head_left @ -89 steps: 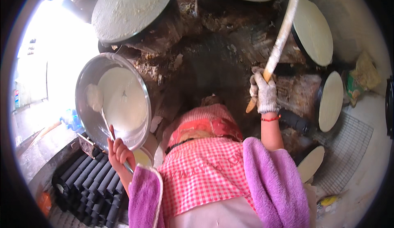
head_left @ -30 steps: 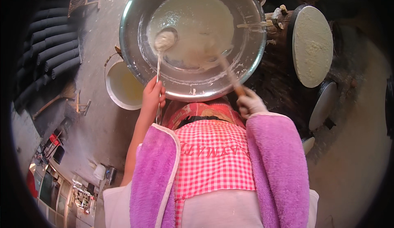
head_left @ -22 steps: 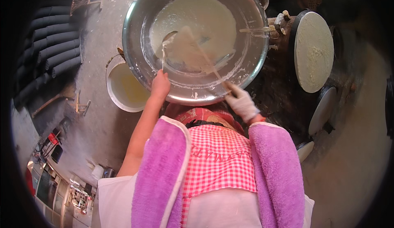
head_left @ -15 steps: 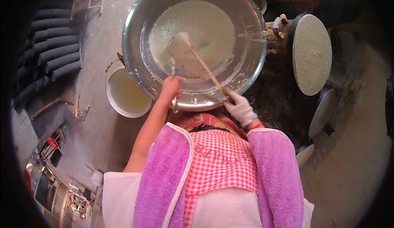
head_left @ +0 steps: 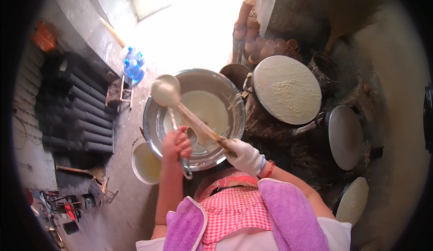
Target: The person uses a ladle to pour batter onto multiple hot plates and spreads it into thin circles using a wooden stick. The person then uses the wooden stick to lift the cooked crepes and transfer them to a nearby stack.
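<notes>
From the head view I count two hands: the bare left hand (head_left: 177, 143) gripping one silvery metal ladle (head_left: 173, 119), the white-gloved right hand (head_left: 243, 155) clasping one pale wooden paddle (head_left: 198, 124). Their blurred heads overlap over the upper-left rim of one round steel basin (head_left: 198, 80) holding creamy white liquid (head_left: 209, 106).

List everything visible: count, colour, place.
Ladle: one, silver, left hand
Wooden tool: one, brown, right hand
Basin: one, silver, centre
Mixture: one pool, cream, in basin
Bucket: one, white, beside basin
Coated griddles: two, cream, right
Grey griddle: one, grey, right
Jugs: two, blue, upper left
Cylinder stack: one, black, left
Perforated cylinders: several, brown, top
Pot: one, dark, upper right
Apron: one, red check, torso
Purple cloths: two, purple, shoulders
Left hand: one, bare, on ladle
Right hand: one, gloved white, on tool
</notes>
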{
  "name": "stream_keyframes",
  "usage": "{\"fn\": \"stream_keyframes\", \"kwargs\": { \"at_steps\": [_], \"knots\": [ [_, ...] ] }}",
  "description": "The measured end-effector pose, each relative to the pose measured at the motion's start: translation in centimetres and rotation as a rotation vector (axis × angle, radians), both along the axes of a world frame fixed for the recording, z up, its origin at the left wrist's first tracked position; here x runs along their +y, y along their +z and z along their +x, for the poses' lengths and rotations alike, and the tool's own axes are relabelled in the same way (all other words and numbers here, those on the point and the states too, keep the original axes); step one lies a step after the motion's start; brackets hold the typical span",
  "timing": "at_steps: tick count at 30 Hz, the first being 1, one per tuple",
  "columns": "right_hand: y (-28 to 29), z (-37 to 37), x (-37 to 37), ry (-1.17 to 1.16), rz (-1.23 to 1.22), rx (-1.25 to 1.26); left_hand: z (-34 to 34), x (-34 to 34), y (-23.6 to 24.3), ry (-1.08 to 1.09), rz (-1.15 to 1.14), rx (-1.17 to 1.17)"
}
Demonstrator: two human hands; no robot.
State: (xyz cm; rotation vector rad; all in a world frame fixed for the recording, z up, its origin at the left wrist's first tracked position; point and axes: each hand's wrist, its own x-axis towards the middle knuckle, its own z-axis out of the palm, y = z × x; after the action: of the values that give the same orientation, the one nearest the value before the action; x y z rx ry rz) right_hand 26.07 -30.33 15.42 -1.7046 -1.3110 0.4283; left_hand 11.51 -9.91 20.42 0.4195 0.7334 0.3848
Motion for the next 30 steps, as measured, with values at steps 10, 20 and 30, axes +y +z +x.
{"fn": "stream_keyframes", "kwargs": {
  "at_steps": [10,20,30],
  "knots": [
    [12.4,2.6,4.5,0.447,0.127,1.319,-4.1,2.8,15.4,-0.070,0.375,-0.352],
    [-2.8,2.0,-4.6,0.110,-0.536,1.430,-8.3,5.2,1.1,-0.007,-0.969,-0.570],
    [5.4,-1.1,-4.3,-0.325,-0.015,0.242,-6.8,3.3,0.7,-0.327,0.390,0.304]
  ]
}}
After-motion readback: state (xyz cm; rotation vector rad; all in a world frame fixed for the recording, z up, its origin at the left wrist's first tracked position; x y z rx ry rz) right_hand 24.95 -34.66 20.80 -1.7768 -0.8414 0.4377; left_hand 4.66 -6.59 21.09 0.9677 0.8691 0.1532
